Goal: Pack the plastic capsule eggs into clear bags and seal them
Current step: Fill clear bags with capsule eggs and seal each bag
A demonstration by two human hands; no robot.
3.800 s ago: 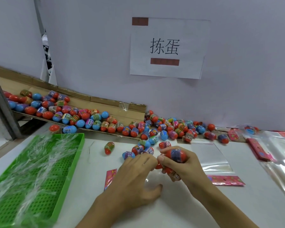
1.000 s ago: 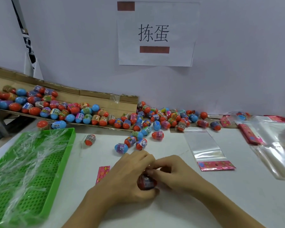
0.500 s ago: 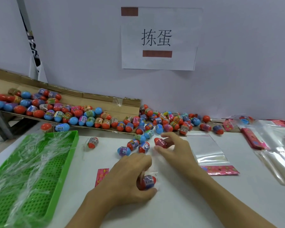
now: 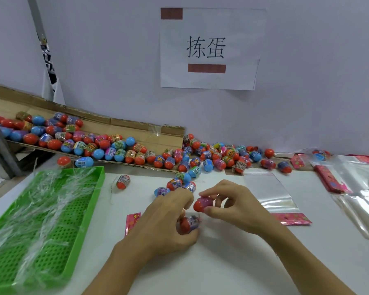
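My left hand [image 4: 166, 218] grips a small clear bag with a red capsule egg [image 4: 189, 224] inside, low on the white table. My right hand [image 4: 232, 205] pinches another red-and-purple capsule egg [image 4: 202, 204] just above and right of the bagged one. The bag's pink header strip [image 4: 132, 222] pokes out left of my left hand. Several loose eggs [image 4: 175, 184] lie just beyond my hands, and a long heap of eggs [image 4: 217, 156] runs along the wall.
A green perforated tray [image 4: 41, 220] with clear film stands at the left. A cardboard ramp [image 4: 119, 128] carries more eggs at back left. An empty clear bag with a pink header [image 4: 271, 194] lies right of my hands; a stack of bags [image 4: 360, 188] is at far right.
My right hand picked a red egg from the loose ones near the heap and brought it back toward my left hand, which kept hold of the bagged egg.
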